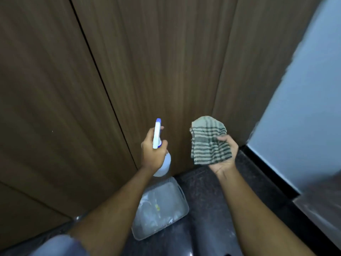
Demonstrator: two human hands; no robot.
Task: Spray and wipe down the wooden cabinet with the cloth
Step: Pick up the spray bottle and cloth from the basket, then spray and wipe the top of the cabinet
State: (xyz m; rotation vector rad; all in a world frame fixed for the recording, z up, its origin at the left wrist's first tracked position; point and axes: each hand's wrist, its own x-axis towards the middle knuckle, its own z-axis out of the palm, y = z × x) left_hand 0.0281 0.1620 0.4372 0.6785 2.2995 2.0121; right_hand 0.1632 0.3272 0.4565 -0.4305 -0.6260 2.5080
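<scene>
The tall brown wooden cabinet [166, 71] stands ahead. Before its middle panel the left hand [152, 154] holds the white plastic spray bottle with a blue nozzle [157, 133]. Further right along the cabinet, the right hand [224, 157] holds the striped grey-green cloth [208, 141]. At the cabinet's foot, a clear rectangular plastic tray [177, 193] lies on the dark speckled stone floor [212, 200]. A pale blue wall [304, 108] adjoins the cabinet's right side.

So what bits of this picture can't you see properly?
Head view only:
- spray bottle: the left hand wraps its neck and hides the trigger. How full it is cannot be told.
- right hand: the cloth covers most of the palm and fingers.
- white basket on the floor: its contents are blurred, and the left forearm covers one corner.
- wooden cabinet: cut off by the top and left edges. Wet or dry cannot be told.
</scene>
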